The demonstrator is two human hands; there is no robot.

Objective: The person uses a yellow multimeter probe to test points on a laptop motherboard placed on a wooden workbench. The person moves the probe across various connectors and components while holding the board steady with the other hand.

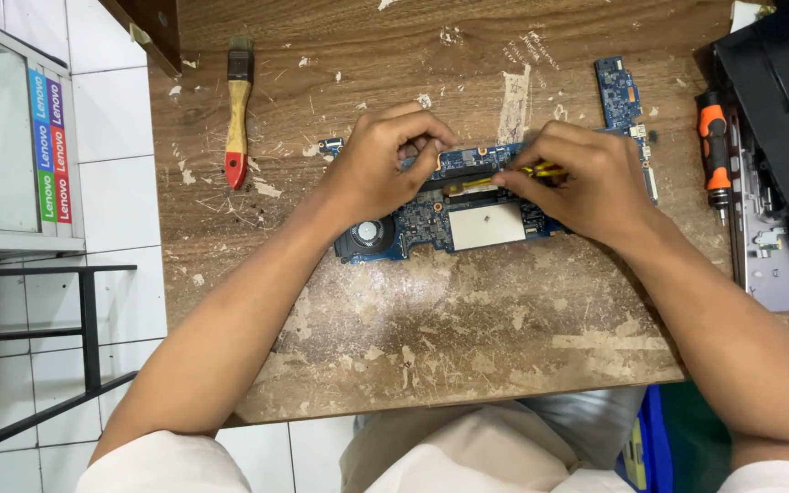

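A blue laptop motherboard [431,219] with a round black fan and a silver shield lies in the middle of a worn wooden table [468,310]. My left hand [381,164] rests on its upper left part, fingers curled onto the board's top edge. My right hand [586,178] is over the board's right part and pinches a thin yellow tool [541,170], its tip pointing left at the board's black strip. What lies under both palms is hidden.
A paintbrush [237,110] with a red-tipped wooden handle lies at the upper left. A small blue circuit board [620,91] sits upper right. An orange-and-black screwdriver [713,151] and an opened laptop case [778,183] lie at the right edge. A metal shelf [38,265] stands left.
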